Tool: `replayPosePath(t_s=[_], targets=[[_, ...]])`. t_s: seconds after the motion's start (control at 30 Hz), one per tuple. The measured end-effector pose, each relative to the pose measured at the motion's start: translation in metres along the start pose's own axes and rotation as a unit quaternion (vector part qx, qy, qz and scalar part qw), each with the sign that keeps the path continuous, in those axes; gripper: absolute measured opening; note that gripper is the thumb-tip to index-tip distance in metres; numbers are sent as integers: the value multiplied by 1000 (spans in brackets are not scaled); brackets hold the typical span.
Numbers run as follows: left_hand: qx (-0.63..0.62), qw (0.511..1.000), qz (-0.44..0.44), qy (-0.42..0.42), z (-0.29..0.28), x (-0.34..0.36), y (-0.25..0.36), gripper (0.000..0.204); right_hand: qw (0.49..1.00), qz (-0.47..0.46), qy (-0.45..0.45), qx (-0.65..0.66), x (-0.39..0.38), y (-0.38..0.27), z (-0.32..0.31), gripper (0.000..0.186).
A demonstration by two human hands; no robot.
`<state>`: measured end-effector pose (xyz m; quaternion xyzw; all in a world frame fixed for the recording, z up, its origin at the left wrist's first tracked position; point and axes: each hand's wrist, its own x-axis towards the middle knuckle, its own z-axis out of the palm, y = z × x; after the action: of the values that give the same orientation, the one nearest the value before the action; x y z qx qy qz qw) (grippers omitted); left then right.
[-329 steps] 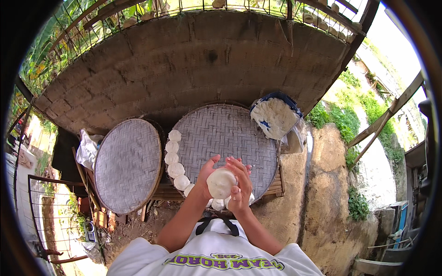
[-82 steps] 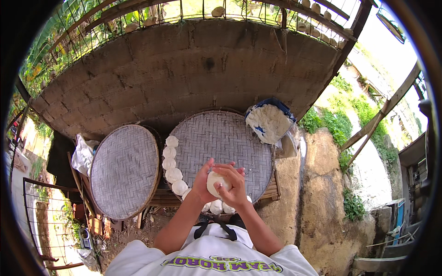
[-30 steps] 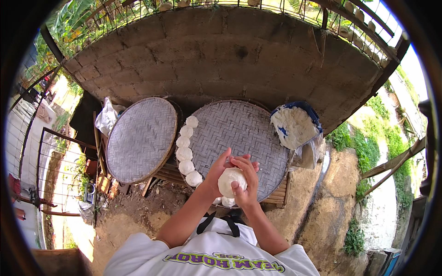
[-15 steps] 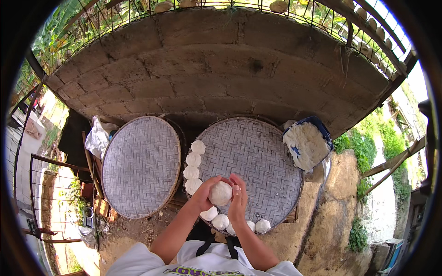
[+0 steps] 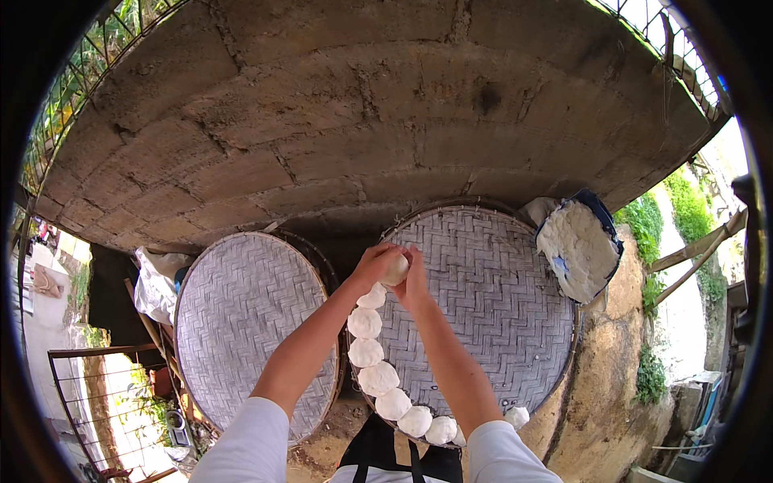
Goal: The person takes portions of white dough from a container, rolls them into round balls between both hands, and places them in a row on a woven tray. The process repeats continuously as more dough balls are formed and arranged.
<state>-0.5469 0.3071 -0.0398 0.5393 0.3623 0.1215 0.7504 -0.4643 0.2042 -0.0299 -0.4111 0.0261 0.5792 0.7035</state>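
The far ball (image 5: 395, 271) looks soft and matt, like dough. The white balls (image 5: 377, 378) in the near row are matt too, with small bumps. The right tray (image 5: 483, 306) and the left tray (image 5: 250, 322) are woven from flat strips, dry and rough, with no shine. On the far right, the blue tub (image 5: 602, 211) looks like plastic, and the white dough (image 5: 576, 245) inside is lumpy. The far wall (image 5: 386, 121) is rough, dull block. The sleeves (image 5: 250, 435) are soft, matt cloth. The right pole (image 5: 699, 241) looks like wood.
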Motion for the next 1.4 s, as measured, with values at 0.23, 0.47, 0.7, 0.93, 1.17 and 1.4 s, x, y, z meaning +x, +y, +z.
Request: replayPosePath(t_s=[0.23, 0.47, 0.7, 0.93, 1.17, 1.4], targets=[[26, 998, 48, 31, -26, 19, -13, 37, 999, 49, 21, 9, 45, 2, -32, 55], [88, 987, -132, -21, -52, 6, 7, 35, 983, 65, 92, -148, 50, 3, -23, 49], [162, 982, -92, -9, -61, 12, 8, 31, 967, 30, 92, -236, 54, 17, -10, 52], [124, 986, -106, 35, -69, 11, 4, 34, 927, -60, 128, -347, 77, 42, -20, 50], [133, 985, -106, 34, -70, 12, 7, 35, 880, -103, 123, -447, 64, 33, -2, 54], [141, 982, -120, 38, -74, 12, 5, 34, 739, 20, 114, -663, 45, -4, 39, 56]])
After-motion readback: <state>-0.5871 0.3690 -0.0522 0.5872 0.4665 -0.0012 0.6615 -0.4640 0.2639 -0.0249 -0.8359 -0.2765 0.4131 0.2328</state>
